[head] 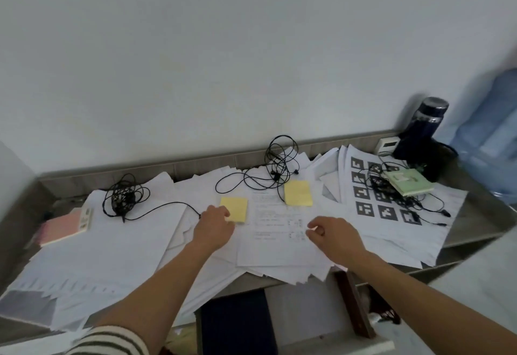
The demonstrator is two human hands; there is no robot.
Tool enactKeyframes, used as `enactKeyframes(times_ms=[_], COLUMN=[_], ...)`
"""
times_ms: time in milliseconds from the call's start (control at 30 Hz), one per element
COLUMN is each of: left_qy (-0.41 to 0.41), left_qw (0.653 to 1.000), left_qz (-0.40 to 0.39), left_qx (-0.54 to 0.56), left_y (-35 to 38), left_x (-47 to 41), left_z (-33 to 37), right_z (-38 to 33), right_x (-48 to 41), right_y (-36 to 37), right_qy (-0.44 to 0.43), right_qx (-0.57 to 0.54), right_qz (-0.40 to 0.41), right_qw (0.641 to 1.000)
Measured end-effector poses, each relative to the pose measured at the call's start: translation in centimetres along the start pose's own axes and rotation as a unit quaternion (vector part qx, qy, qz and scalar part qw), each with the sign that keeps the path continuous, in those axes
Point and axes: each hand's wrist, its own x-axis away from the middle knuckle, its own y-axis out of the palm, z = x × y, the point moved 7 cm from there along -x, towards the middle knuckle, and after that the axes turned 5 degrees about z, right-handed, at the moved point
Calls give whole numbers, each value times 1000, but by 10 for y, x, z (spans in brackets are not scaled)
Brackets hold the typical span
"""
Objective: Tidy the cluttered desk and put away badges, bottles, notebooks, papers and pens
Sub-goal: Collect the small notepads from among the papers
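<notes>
Papers (112, 251) are spread in loose layers over the whole desk (481, 214). At its middle the left hand (214, 226) is laid with curled fingers against the 7 o'clock corner of a yellow sticky pad (236, 207); whether the pad is pinched cannot be told. The right hand (333, 235), at 3 o'clock from the left, is held over a printed sheet (274, 248) with fingers loosely curled and nothing gripped. A dark bottle (428, 122) is stood at the desk's 2 o'clock corner, a green notebook (409, 182) is laid at 7 o'clock of it, and a pink notebook (64, 226) is seen at 9 o'clock.
</notes>
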Motion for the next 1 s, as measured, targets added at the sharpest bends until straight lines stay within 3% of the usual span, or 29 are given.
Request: enactKeyframes(times_ms=[233, 333, 433, 600, 800, 900, 1000], left_qy=[-84, -109, -121, -166, -202, -216, -227], left_qw=[991, 986, 986, 982, 966, 926, 869], left_qz=[-17, 13, 30, 62, 115, 129, 112], left_qx=[-100, -128, -113, -70, 111, 282, 425], left_y=[25, 26, 26, 22, 14, 5, 1], left_x=[-38, -49, -58, -67, -65, -64, -61], left_z=[5, 10, 22, 31, 33, 31, 36], right_z=[8, 9, 14, 18, 30, 34, 40], right_x=[-98, -131, -154, -174, -188, -190, -187], right_y=[1, 12, 25, 28, 27, 25, 22], right_qy=[-48, -72, -100, -128, -70, -38, 38], right_qx=[67, 69, 100, 91, 23, -22, -192], right_qz=[-27, -67, -109, -92, -125, -149, -181], right_qw=[996, 993, 984, 983, 989, 988, 964])
